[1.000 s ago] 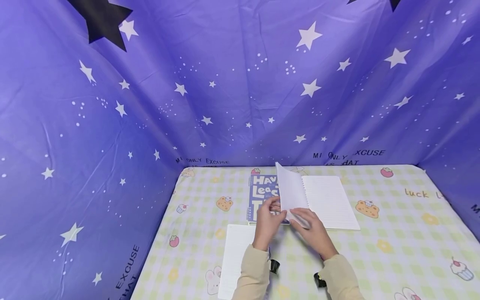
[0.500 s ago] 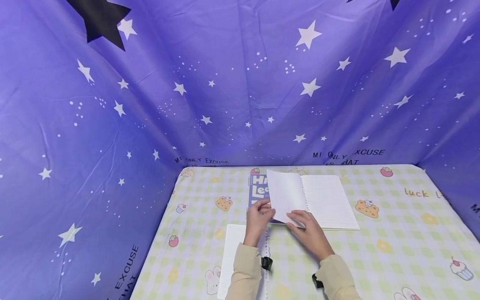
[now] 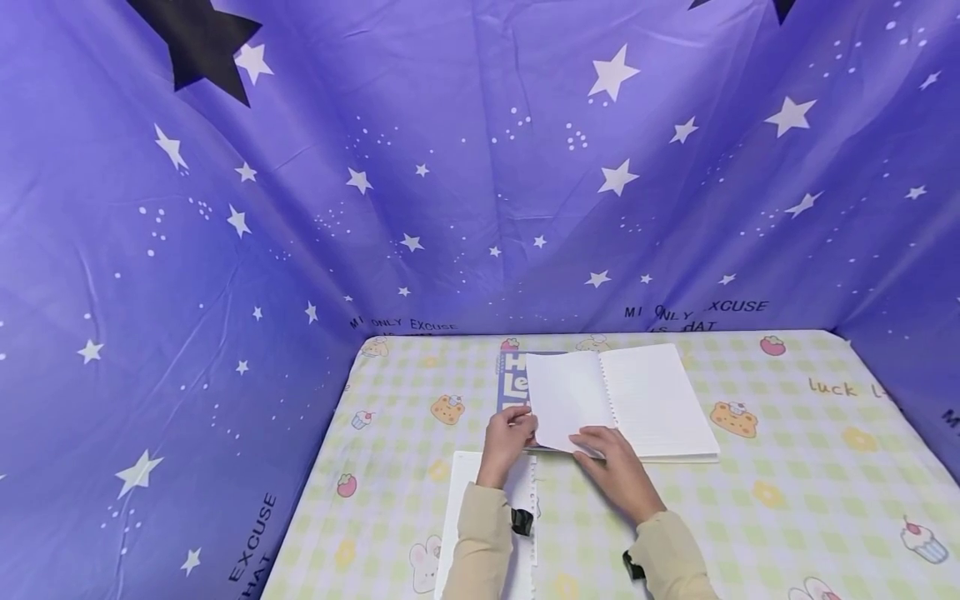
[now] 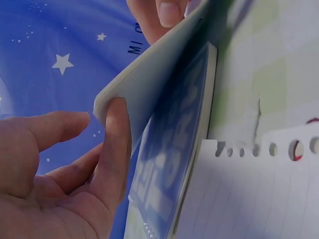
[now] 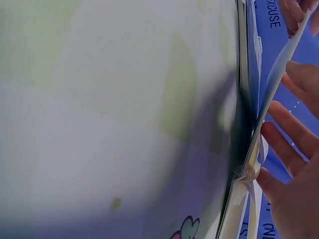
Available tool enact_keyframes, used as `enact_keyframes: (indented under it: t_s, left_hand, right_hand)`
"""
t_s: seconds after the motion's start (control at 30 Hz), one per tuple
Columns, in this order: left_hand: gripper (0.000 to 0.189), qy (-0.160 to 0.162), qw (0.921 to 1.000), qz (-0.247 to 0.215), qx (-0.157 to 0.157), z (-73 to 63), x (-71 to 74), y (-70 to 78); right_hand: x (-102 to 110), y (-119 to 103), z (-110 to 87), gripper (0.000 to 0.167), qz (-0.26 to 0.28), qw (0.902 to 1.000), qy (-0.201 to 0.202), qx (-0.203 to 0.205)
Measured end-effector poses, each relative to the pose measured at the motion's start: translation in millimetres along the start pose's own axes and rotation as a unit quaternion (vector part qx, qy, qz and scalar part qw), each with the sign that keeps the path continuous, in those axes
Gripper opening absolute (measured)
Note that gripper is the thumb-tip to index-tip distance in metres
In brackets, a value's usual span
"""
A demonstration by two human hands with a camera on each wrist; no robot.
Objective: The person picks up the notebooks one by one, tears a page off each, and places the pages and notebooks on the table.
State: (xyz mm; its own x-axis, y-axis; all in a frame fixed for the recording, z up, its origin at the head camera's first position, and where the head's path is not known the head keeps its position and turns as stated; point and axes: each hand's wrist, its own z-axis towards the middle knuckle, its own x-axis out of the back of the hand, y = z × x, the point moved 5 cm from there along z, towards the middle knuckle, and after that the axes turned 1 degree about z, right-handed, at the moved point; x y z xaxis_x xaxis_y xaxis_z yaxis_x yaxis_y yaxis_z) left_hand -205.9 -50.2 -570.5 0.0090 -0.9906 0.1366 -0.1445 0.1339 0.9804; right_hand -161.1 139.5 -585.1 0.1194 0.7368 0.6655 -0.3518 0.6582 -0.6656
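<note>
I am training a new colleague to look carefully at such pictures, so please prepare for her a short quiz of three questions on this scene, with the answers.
1. True or false: in the head view, the open notebook hides part of the blue book.
2. Which hand is nearer to the lined paper with the holes along its edge: a) right, b) left?
3. Which half of the notebook is raised above the blue book: left or right?

Key:
1. True.
2. b, the left hand.
3. The left half.
</note>
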Motion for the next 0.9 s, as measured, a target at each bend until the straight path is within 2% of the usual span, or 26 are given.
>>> enact_keyframes:
  t_s: [0.33,0.47,0.63,0.9]
  left_hand:
    - [0.042,0.004,0.9992,0.040,0.006,-0.7,1.8,-9.2]
    - [0.041,0.010,0.9977,0.067,0.005,0.0,1.5,-11.1]
    - [0.041,0.002,0.9939,0.110,-0.004,0.6,0.8,-15.6]
    - [0.042,0.000,0.9880,0.154,-0.013,-1.3,-1.6,-17.8]
  right_hand:
    - [3,5,0.0,0.027,0.012,0.9984,-0.022,-0.050]
    - [3,7,-0.1,0.029,0.006,0.9978,-0.035,-0.055]
    - [2,9,-1.1,0.031,0.000,0.9972,-0.048,-0.058]
    - [1,12,-2.6,0.028,0.000,0.9969,-0.050,-0.061]
